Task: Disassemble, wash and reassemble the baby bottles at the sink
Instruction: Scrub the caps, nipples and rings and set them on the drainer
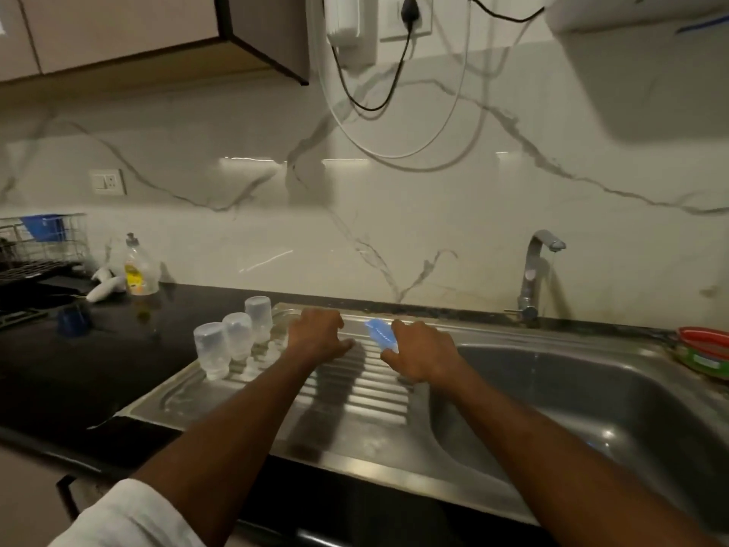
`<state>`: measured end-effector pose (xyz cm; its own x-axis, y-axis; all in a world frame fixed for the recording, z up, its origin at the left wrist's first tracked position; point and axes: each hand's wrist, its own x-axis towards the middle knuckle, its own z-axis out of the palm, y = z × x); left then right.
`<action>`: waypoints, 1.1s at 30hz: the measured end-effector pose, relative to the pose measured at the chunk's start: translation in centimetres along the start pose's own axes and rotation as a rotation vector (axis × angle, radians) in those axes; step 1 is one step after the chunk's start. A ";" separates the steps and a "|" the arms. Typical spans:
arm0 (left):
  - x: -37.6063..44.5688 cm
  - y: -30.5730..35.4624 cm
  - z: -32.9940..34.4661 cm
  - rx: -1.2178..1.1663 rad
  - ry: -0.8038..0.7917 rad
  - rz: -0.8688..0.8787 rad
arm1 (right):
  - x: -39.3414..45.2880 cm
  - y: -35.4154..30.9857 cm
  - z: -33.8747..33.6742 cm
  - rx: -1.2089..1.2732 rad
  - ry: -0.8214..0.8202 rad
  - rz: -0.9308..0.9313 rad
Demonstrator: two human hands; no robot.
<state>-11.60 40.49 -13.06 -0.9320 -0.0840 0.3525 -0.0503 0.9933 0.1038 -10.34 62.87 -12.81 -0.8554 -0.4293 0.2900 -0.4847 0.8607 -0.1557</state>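
Overhead, a cabinet [157,29] hangs above a marble-patterned wall [394,215], with cables [367,100] looping down from a socket, and below runs a black counter [71,380] set with a steel sink [591,408] and its ribbed drainboard [355,388]. At the counter's back left edge stand a wire rack [39,246], a soap bottle [139,266] and a white brush [104,288]; a dark blue cup [73,319] sits nearer. A tap [536,270] rises at the sink's back edge, a thin stream falling into the basin, and a red-and-green tub [702,351] sits at the right edge. Three clear baby bottles [232,339] stand upside down on the drainboard's left edge, small clear parts [260,357] beside them. The left hand [319,335] hovers over the drainboard, fingers loosely curled, holding nothing. The right hand [422,355] pinches a blurred pale blue piece [380,333] near the drainboard's back edge.
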 end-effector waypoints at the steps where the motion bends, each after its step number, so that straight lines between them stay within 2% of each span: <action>1: 0.2 1.1 0.1 -0.024 0.003 0.023 | -0.3 0.7 -0.7 -0.011 0.020 -0.004; 6: -0.1 10.0 2.0 -0.119 0.020 0.213 | -4.1 7.4 -3.9 -0.150 0.054 0.057; 11: -1.1 20.5 5.8 -0.151 -0.063 0.316 | -8.6 15.8 -4.5 -0.122 -0.031 0.259; 14: -1.5 25.7 9.5 -0.100 -0.245 0.396 | -10.9 19.6 -2.8 -0.128 -0.161 0.380; 17: -1.5 29.6 12.8 -0.004 -0.529 0.559 | -12.2 22.9 -2.8 -0.144 -0.342 0.509; 19: -0.8 31.2 14.0 0.074 -0.614 0.655 | -12.0 24.3 -3.4 -0.054 -0.348 0.581; 23: 1.0 34.6 16.6 0.007 -0.559 0.702 | -10.8 28.0 -1.6 -0.033 -0.239 0.672; 28: 0.0 37.8 20.2 -0.058 -0.502 0.849 | -10.6 27.2 -1.2 -0.206 -0.226 0.695; 33: -1.0 39.9 22.0 -0.024 -0.544 0.823 | -10.0 27.1 -0.6 -0.220 -0.213 0.720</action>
<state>-20.62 81.97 -29.74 -0.7115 0.6860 -0.1522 0.6892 0.7235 0.0386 -14.81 90.66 -19.39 -0.9729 0.2313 -0.0018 0.2312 0.9721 -0.0395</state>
